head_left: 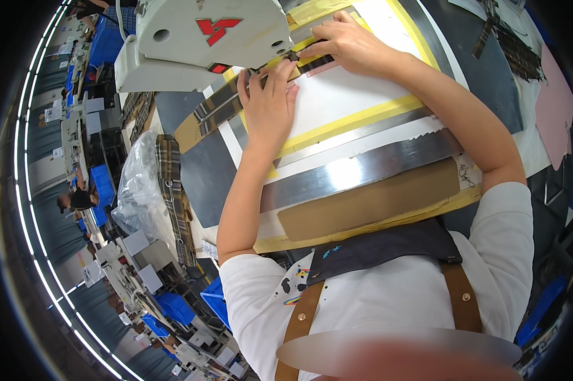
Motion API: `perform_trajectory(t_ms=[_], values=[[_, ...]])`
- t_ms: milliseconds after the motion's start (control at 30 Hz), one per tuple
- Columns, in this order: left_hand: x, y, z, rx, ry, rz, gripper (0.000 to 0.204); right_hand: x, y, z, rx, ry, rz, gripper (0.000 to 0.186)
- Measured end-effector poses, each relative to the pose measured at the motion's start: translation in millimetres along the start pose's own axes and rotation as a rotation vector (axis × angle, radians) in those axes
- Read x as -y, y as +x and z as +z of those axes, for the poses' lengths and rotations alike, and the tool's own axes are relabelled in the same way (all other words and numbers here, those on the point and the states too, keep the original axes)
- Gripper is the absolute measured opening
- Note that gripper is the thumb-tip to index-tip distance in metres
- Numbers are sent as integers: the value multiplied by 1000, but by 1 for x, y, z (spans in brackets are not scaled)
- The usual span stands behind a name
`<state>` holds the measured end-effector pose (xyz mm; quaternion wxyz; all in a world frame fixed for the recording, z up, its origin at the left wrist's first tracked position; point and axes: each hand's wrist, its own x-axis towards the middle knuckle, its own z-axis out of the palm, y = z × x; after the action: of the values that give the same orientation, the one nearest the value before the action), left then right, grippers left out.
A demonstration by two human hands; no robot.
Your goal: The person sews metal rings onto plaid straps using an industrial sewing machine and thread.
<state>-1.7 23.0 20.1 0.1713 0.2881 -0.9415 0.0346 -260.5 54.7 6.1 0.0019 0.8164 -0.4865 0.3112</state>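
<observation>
A dark plaid fabric strip runs slantwise under the head of a white sewing machine. My left hand lies on the strip just in front of the machine head, fingers stretched out and slightly apart. Right of the needle area, my right hand rests with fingers spread, its nearest fingertips touching the strip's far end. The machine head partly hides the needle area between my hands. Beneath them is a white work surface edged with yellow tape.
A shiny metal strip and a brown board lie along the near edge. At the left, plaid straps lie beside a clear plastic bag. More dark plaid strips and pink sheet material sit at the right.
</observation>
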Motion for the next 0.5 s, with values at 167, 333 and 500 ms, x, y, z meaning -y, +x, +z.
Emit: perform_trajectory(t_ms=[167, 333, 500], values=[[4, -2, 5, -40, -20, -27, 48, 2, 3, -1, -29, -18, -17, 31], [-4, 0, -1, 15, 75, 3, 52, 3, 2, -3, -34, -27, -2, 30], [-4, -1, -4, 53, 134, 21, 51, 3, 1, -2, -26, -10, -6, 30]])
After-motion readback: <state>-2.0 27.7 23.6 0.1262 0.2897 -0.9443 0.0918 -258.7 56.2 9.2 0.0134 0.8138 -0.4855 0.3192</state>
